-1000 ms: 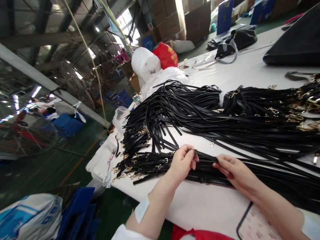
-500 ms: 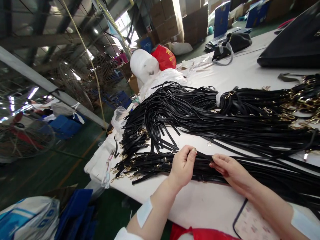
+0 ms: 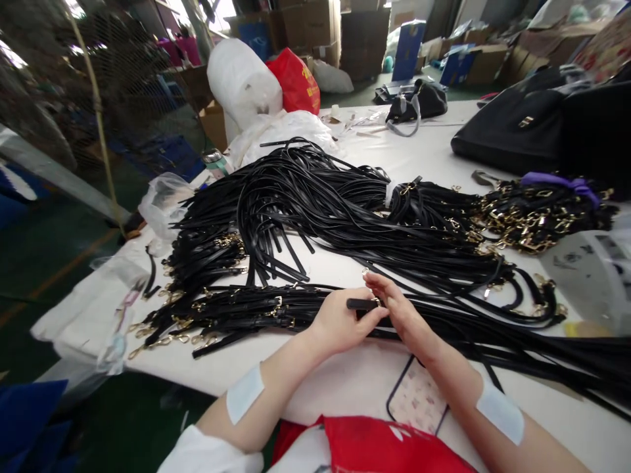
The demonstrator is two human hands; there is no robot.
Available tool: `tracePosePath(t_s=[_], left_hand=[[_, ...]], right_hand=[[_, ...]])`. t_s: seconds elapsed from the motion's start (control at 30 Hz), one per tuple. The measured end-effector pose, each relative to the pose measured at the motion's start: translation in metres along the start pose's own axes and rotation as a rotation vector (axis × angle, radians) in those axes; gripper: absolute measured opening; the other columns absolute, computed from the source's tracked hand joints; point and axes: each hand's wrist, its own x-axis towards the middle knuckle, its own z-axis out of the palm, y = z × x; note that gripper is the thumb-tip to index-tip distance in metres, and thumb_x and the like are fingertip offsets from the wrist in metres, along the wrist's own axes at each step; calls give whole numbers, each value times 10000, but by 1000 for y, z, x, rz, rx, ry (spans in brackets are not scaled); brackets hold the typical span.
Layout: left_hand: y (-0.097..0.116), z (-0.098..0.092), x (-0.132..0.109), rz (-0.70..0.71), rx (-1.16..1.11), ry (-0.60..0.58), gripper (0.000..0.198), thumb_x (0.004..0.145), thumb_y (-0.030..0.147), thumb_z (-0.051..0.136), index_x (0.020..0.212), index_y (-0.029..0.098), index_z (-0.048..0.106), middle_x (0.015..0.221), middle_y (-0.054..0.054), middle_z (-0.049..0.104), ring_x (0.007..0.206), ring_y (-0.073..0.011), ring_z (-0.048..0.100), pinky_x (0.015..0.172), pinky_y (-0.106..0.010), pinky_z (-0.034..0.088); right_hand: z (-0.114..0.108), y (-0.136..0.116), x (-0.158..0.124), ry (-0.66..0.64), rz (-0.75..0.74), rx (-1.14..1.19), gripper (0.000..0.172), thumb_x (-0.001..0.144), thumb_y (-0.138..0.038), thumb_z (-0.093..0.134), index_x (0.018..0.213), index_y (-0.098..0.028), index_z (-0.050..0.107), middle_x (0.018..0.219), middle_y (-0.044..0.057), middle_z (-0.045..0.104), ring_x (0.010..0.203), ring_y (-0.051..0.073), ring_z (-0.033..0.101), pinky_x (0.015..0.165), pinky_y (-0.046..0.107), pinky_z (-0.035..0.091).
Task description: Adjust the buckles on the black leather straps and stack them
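Black flat leathery strap point(image 3: 361, 304), earlier pulled straight, now tip toward 9 o'clock, clamped in left hand point(image 3: 339, 322); right hand point(image 3: 405, 323), 3 o'clock, can't tell.

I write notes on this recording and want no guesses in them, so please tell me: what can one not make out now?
All in the head view:
Strap: its run inside the left hand, hidden by that hand.
Right hand: whether it touches the strap, too small to tell.
Patterned flat item: its lower end, hidden by the red cloth.
Large black bag: its right side, cut off by the picture's edge.
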Motion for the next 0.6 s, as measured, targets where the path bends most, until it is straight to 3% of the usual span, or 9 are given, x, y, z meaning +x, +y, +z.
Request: tracePosePath(t_s=[0.1, 0.23, 0.33, 0.47, 0.6], left_hand=[[5, 4, 2, 35, 54, -41, 239, 863, 354, 591, 701, 179, 593, 681, -2, 637, 611, -134, 564, 576, -237, 395], [8, 12, 8, 38, 122, -50, 227, 875, 370, 572, 796, 170, 644, 774, -49, 697, 690, -187, 638, 612, -264, 447], [6, 15, 13, 62, 187, -45, 163, 866, 277, 552, 851, 154, 659, 843, -82, 717, 743, -214, 663, 646, -281, 469], [-1, 13, 20, 61, 102, -44, 251, 907, 386, 535, 817, 182, 652, 767, -37, 702, 684, -178, 636, 596, -250, 426], [-12, 8, 24, -1, 34, -62, 299, 923, 442, 524, 803, 199, 648, 744, -17, 693, 667, -157, 617, 604, -235, 411]], right_hand=[[-2, -15, -5, -131, -131, -215, 652, 894, -622, 509, 1443, -281, 431, 1486, 67, 445, 1372, 287, 395, 1157, 447, 310], [5, -25, -6, -4, -229, -515, 489, 909, -377, 602, 1381, -284, 511, 1405, 69, 531, 1311, 263, 472, 1120, 431, 371], [11, -24, -7, 161, -248, -545, 329, 993, -283, 441, 1281, -279, 601, 1279, 64, 629, 1197, 222, 571, 1049, 415, 441], [9, -17, -10, 509, -270, -488, 381, 1020, -373, 350, 1127, -201, 672, 1223, 107, 637, 1149, 249, 578, 1012, 466, 435], [0, -11, -20, 808, -249, -284, 388, 1008, -414, 372, 951, -188, 683, 1005, 77, 642, 843, 186, 601, 796, 371, 486]])
